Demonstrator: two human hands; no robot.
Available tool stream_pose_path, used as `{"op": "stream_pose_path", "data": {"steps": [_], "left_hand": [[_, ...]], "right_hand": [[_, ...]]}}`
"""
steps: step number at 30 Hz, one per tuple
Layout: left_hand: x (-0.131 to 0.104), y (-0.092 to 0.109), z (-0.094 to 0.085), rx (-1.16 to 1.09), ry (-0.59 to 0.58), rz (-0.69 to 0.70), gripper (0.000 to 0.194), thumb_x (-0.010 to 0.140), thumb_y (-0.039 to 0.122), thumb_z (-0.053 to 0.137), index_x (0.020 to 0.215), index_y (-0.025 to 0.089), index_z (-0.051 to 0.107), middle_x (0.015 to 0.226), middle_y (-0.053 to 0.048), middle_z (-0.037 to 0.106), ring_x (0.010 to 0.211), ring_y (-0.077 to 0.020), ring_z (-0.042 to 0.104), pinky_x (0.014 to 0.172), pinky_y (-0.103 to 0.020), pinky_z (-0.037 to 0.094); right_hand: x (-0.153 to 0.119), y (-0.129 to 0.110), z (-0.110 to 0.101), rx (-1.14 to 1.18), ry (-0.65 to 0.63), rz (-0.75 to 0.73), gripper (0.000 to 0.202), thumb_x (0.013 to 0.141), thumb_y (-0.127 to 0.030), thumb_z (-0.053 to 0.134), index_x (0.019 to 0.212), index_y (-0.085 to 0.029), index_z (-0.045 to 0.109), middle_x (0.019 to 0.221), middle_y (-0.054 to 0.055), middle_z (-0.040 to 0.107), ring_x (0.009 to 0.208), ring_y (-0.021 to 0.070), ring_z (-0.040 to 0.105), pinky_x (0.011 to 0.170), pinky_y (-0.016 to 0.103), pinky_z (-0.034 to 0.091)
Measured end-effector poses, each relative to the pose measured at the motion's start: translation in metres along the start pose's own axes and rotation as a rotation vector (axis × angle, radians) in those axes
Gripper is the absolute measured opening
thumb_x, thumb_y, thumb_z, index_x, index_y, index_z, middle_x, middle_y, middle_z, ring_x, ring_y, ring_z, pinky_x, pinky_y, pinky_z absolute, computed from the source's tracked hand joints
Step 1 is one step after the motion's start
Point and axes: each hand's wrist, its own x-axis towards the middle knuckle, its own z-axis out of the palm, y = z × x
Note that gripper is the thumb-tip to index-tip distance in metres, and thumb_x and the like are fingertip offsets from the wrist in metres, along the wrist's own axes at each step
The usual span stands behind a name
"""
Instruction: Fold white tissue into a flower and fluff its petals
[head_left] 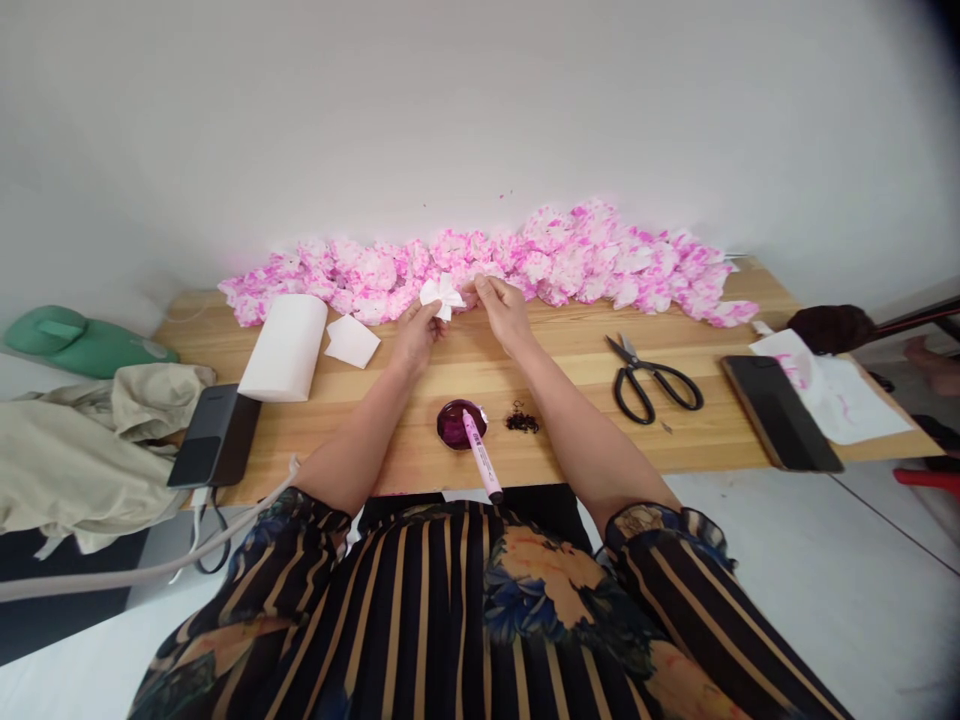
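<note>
My left hand [420, 332] pinches a small white folded paper flower [442, 294] by its lower part. Just right of it, my right hand [501, 306] has thumb and fingers pressed together; whatever is between them is too small to name. Behind both hands lies a long heap of pink and white paper flowers [585, 255]. Nearer my body, a pink marker [482, 460] leans on a small dish of dark purple liquid [452, 425]. A little pile of black bits [522, 418] lies beside the dish.
On the wooden table [577, 370] are a white paper stack [285, 348], a loose white sheet [352, 341], black-handled scissors [651, 378], a phone [781, 412] and stained paper [840, 395]. A power bank [214, 435] with cables and beige cloth [90, 450] are at left.
</note>
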Motion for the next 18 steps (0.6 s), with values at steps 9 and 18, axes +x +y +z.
{"op": "stream_pose_path", "data": {"steps": [9,18], "left_hand": [[-0.0007,-0.0005,-0.0003,0.060,-0.021,-0.031,0.036,0.089,0.048,0.068,0.075,0.020,0.052,0.056,0.004,0.053,0.045,-0.0081,0.048,0.048,-0.023,0.035],[-0.0044,0.0006,-0.0005,0.366,-0.011,0.098,0.026,0.084,0.038,0.076,0.078,0.018,0.061,0.057,0.003,0.057,0.050,-0.0091,0.049,0.051,-0.022,0.036]], "right_hand": [[-0.0048,-0.0067,0.0044,-0.421,-0.084,-0.116,0.036,0.097,-0.052,0.056,0.078,-0.022,0.062,0.081,0.002,0.064,0.083,0.0184,0.056,0.080,0.032,0.040],[-0.0049,0.0013,0.0063,-0.495,-0.027,-0.116,0.035,0.098,-0.040,0.056,0.068,-0.022,0.053,0.068,-0.001,0.053,0.073,0.0168,0.050,0.070,0.031,0.033]]}}
